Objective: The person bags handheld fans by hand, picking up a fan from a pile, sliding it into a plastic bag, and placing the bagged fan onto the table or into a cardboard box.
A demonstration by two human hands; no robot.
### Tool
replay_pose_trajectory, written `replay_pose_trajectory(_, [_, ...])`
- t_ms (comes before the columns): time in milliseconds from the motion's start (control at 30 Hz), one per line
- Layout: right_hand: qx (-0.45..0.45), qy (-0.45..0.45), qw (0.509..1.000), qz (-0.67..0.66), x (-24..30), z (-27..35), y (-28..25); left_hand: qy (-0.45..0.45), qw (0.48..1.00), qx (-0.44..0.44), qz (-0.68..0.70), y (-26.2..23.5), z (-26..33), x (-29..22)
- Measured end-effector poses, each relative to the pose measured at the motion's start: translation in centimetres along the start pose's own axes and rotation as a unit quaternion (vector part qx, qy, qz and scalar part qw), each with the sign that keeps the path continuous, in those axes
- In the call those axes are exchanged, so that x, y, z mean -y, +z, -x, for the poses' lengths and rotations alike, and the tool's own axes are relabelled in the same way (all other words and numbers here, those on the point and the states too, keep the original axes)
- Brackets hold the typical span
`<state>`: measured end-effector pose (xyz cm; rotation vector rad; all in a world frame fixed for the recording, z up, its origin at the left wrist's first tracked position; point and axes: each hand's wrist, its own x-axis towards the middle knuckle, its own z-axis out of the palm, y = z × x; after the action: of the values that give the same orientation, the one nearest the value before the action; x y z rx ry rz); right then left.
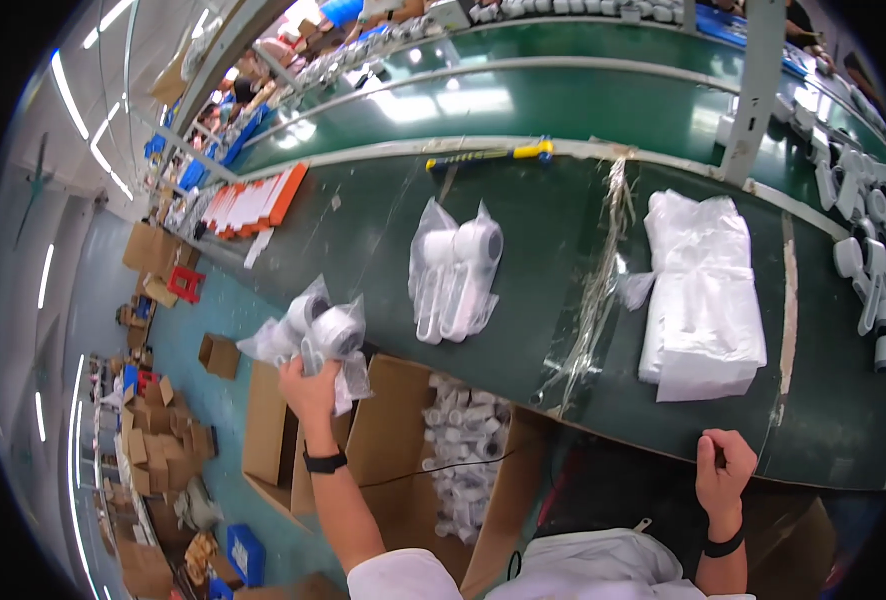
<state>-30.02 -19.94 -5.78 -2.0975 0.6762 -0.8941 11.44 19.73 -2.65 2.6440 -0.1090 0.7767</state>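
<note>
My left hand is closed on a clear plastic bag of white round-headed handled devices. It holds the bag at the left front edge of the dark green bench, above the open cartons. Another clear bag with two such devices lies flat on the bench, to the right of that hand. My right hand is curled into a loose fist at the bench's front edge, with no object showing in it. Beyond it lies a thick stack of clear plastic bags.
An open carton below the bench holds many bagged white devices. Loose white devices are heaped at the far right. A yellow-and-black tool and orange-edged sheets lie along the back. A metal post stands behind.
</note>
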Motion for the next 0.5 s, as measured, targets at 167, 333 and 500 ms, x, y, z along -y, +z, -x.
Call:
replay_pose_trajectory(167, [0.019,0.002,1.000,0.024,0.4,0.0,0.4,-0.173,0.983,0.044,0.047,-4.2,11.9,8.9])
replay_pose_trajectory(333, [0.033,0.051,0.998,0.032,0.8,0.5,0.0,-0.429,0.874,0.154,0.169,-2.1,25.7,15.9])
replay_pose_trajectory(500, [0.080,-0.036,0.996,0.017,4.7,-0.5,2.9,-0.554,0.775,0.200,0.229,4.5,37.6,21.2])
